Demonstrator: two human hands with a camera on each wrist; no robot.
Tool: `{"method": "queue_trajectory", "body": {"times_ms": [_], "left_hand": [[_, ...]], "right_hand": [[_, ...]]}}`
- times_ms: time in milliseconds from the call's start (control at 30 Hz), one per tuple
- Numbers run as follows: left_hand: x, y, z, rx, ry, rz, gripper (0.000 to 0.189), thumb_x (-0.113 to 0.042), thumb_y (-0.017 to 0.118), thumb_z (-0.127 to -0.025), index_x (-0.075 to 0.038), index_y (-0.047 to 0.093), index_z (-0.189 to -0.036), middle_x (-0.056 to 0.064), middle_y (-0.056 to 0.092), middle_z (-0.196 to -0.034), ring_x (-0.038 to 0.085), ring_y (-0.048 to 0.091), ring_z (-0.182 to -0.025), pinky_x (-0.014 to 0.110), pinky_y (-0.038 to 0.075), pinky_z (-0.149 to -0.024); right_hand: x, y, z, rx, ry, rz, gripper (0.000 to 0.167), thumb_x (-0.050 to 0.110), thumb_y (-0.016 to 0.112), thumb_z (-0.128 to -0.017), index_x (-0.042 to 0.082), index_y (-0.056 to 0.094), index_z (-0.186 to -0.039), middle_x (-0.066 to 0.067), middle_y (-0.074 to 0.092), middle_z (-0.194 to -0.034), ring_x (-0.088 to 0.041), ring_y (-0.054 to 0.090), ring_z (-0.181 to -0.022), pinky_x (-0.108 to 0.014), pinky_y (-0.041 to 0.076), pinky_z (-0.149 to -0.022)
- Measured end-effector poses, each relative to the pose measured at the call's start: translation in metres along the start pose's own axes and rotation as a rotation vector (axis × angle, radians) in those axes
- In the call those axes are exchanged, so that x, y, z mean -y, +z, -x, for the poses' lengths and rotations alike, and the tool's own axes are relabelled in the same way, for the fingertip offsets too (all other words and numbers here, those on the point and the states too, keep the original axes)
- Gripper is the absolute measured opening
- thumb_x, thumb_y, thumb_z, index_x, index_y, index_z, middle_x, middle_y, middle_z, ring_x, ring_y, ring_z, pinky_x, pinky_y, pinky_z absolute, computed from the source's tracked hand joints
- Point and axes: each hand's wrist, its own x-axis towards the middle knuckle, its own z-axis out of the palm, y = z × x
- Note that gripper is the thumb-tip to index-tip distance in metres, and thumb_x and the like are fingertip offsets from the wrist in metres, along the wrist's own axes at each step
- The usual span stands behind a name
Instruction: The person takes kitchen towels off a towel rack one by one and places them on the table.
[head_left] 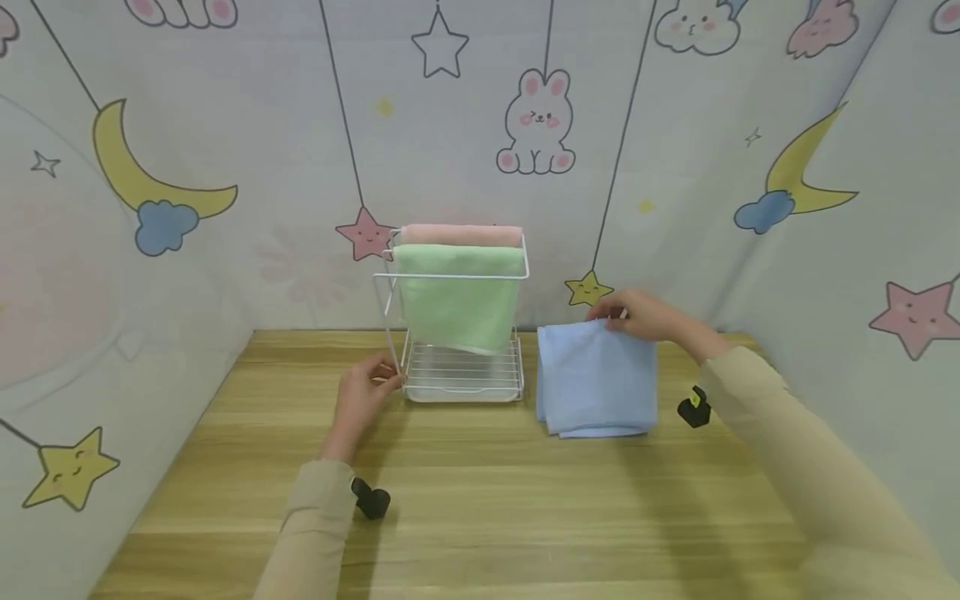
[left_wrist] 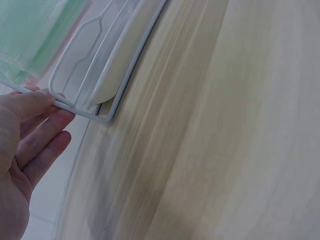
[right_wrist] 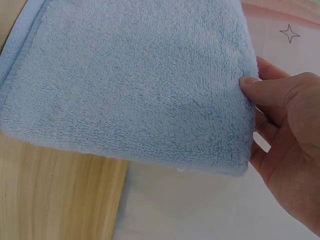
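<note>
A small white wire rack (head_left: 463, 390) stands near the back of the table, with a pink towel (head_left: 461, 236) on its rear bar and a green towel (head_left: 459, 308) over the bar before it. The front top bar carries no cloth. My left hand (head_left: 363, 392) pinches the rack's lower left wire between thumb and fingers; the left wrist view shows the thumb over the white wire (left_wrist: 82, 112). To the right of the rack, my right hand (head_left: 637, 315) holds a folded light blue towel (head_left: 597, 379) by its top edge. In the right wrist view the thumb presses the terry cloth (right_wrist: 130, 85), fingers behind.
The wooden table (head_left: 480, 500) reaches back to a white cloth backdrop (head_left: 450, 150) printed with stars, moons and a rabbit. Black wrist cameras (head_left: 372, 500) are strapped at both sleeves. The rack has a white tray under its wires.
</note>
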Motion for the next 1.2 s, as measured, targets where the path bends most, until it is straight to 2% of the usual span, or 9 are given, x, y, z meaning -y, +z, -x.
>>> {"method": "queue_trajectory", "body": {"times_ms": [233, 500, 667, 967, 1200], "left_hand": [[-0.001, -0.001, -0.001, -0.003, 0.002, -0.005, 0.010, -0.004, 0.073, -0.086, -0.001, 0.066, -0.093, 0.020, 0.075, -0.094, 0.032, 0.073, -0.090, 0.041, 0.064, -0.081], [-0.002, -0.001, 0.000, -0.003, -0.001, -0.005, 0.010, -0.004, 0.073, -0.086, -0.002, 0.067, -0.093, 0.019, 0.075, -0.094, 0.031, 0.073, -0.090, 0.041, 0.064, -0.082], [0.000, 0.000, 0.001, -0.001, 0.003, -0.003, 0.009, -0.004, 0.073, -0.086, -0.002, 0.067, -0.093, 0.019, 0.075, -0.095, 0.031, 0.074, -0.091, 0.040, 0.064, -0.082], [0.000, 0.000, 0.001, -0.002, -0.005, 0.009, 0.010, -0.004, 0.073, -0.086, -0.002, 0.066, -0.092, 0.019, 0.075, -0.094, 0.031, 0.074, -0.091, 0.040, 0.064, -0.082], [0.000, 0.000, 0.001, -0.012, -0.004, 0.010, 0.009, -0.004, 0.074, -0.085, -0.002, 0.067, -0.092, 0.018, 0.075, -0.094, 0.030, 0.074, -0.090, 0.040, 0.064, -0.082]], "right_hand": [[-0.014, 0.003, -0.014, -0.011, 0.046, -0.053, 0.028, -0.006, 0.057, -0.093, 0.006, 0.071, -0.114, -0.018, 0.070, -0.120, -0.037, 0.064, -0.113, -0.054, 0.053, -0.099], [-0.031, 0.011, -0.027, -0.048, 0.073, -0.043, 0.028, -0.008, 0.058, -0.090, 0.006, 0.073, -0.110, -0.018, 0.071, -0.117, -0.037, 0.064, -0.112, -0.054, 0.053, -0.098], [-0.043, 0.025, -0.032, -0.073, 0.113, -0.075, 0.030, -0.009, 0.058, -0.089, 0.006, 0.073, -0.109, -0.018, 0.072, -0.115, -0.035, 0.065, -0.109, -0.053, 0.054, -0.096], [-0.063, 0.056, -0.036, -0.123, 0.114, -0.092, 0.029, -0.009, 0.060, -0.089, 0.006, 0.074, -0.109, -0.015, 0.074, -0.111, -0.031, 0.065, -0.105, -0.048, 0.055, -0.092], [-0.071, 0.074, -0.038, -0.160, 0.146, -0.134, 0.029, -0.007, 0.061, -0.088, 0.005, 0.072, -0.112, -0.017, 0.072, -0.115, -0.035, 0.064, -0.109, -0.053, 0.052, -0.099]]}}
